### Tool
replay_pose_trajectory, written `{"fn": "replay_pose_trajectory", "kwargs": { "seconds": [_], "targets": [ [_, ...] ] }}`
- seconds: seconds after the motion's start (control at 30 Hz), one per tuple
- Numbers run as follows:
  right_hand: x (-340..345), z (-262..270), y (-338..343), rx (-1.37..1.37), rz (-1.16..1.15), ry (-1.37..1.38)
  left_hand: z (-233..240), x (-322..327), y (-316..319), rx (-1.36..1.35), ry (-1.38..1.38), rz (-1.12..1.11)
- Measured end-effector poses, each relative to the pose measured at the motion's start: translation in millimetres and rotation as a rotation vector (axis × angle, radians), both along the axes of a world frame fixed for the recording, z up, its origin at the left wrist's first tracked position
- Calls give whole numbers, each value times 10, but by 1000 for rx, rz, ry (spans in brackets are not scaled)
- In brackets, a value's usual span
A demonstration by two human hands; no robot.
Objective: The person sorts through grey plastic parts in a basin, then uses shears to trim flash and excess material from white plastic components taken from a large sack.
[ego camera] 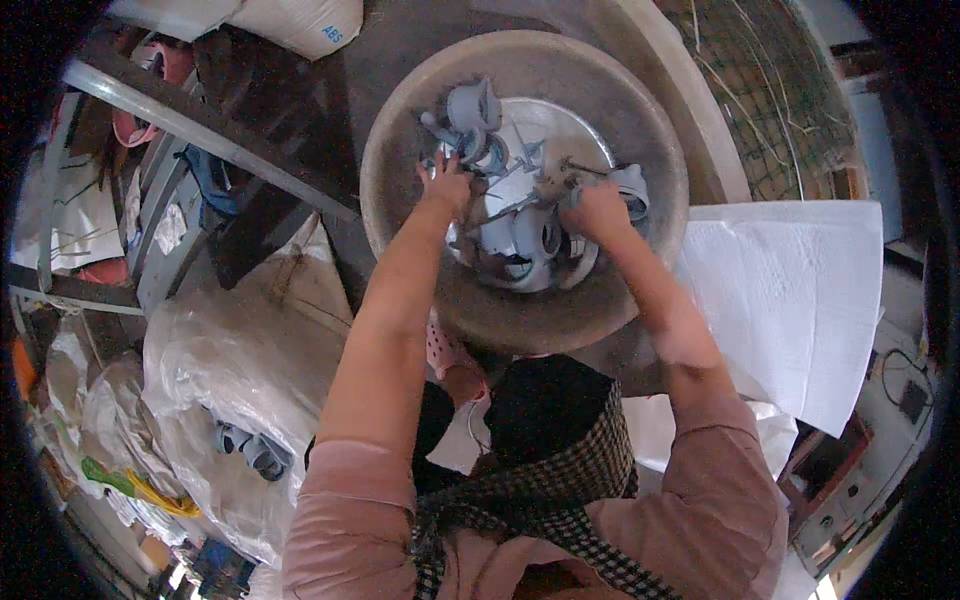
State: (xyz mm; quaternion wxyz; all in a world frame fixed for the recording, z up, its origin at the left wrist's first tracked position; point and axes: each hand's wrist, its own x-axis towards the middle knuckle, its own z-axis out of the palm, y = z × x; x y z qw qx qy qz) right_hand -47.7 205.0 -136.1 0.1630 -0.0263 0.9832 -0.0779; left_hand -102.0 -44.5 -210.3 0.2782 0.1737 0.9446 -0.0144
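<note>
A wide, round, brownish plastic basin [525, 326] stands before me with several grey plastic pipe fittings [472, 109] in it. Thin grey sprue pieces [529, 154] lie among them on the basin's shiny bottom. At the basin's left side, my left hand [448, 189] has its fingers spread against a small group of fittings. My right hand [602, 210] reaches into the right side with its fingers curled down. A ring-shaped fitting [630, 187] lies just beyond it, and more fittings [517, 240] lie between my hands. What my right fingertips touch is blurred and partly hidden.
On the left are a metal frame [202, 127] and a large clear plastic bag [217, 367] with grey fittings [259, 454] inside. A white woven sack [787, 300] lies right of the basin. Green netting [765, 90] is at the upper right, and a filled sack [300, 26] at the top.
</note>
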Motion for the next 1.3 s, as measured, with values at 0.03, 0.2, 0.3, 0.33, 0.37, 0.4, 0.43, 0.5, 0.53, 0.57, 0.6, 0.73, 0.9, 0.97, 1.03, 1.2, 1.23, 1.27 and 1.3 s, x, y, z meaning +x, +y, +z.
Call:
{"fn": "replay_pose_trajectory", "kwargs": {
  "seconds": [0.03,0.2,0.3,0.33,0.37,0.4,0.43,0.5,0.53,0.57,0.6,0.73,0.9,0.97,1.03,1.2,1.23,1.27,1.3],
  "targets": [
    [-14,42,-160,25,18,163,-17,-31,-42,98,6,42],
    [-470,-1065,-864,-372,-255,91,270,-285,-270,747,118,130],
    [-544,-1240,-987,101,445,176,823,-299,-356,1165,7,416],
    [-582,-1120,-1045,175,401,10,997,-296,-400,1287,-28,540],
    [-552,-1001,-1028,44,400,129,1156,-273,-430,1408,-65,661],
    [-482,-903,-952,-86,401,245,1326,-215,-499,1435,-115,732],
    [-445,-800,-860,-212,399,364,1470,-173,-583,1468,-166,799],
    [-405,-593,-632,-564,225,159,1629,-119,-735,1488,-308,905],
    [-369,-445,-440,-788,150,57,1655,-63,-819,1472,-401,946],
    [-328,-318,-313,-945,52,-37,1660,8,-861,1453,-496,985],
    [-303,-104,-182,-1097,-58,-117,1663,64,-851,1448,-547,892],
    [-197,868,19,-1628,-411,-432,1919,333,-461,1484,-464,620],
    [-240,1261,145,-1932,-642,-622,2550,671,-17,1561,-847,660],
    [-222,1334,154,-1994,-721,-685,2839,834,82,1616,-946,754],
    [-262,1226,152,-2098,-774,-795,3010,944,142,1595,-761,570],
    [-19,1276,112,-2106,-758,-594,3006,1029,147,1583,-625,457],
    [50,1309,191,-2112,-737,-635,3030,1051,176,1607,-625,487],
    [105,1336,241,-2118,-716,-678,3043,1078,210,1634,-628,499],
    [184,1489,208,-2086,-751,-623,3049,1103,234,1661,-627,514]
  ]
}}
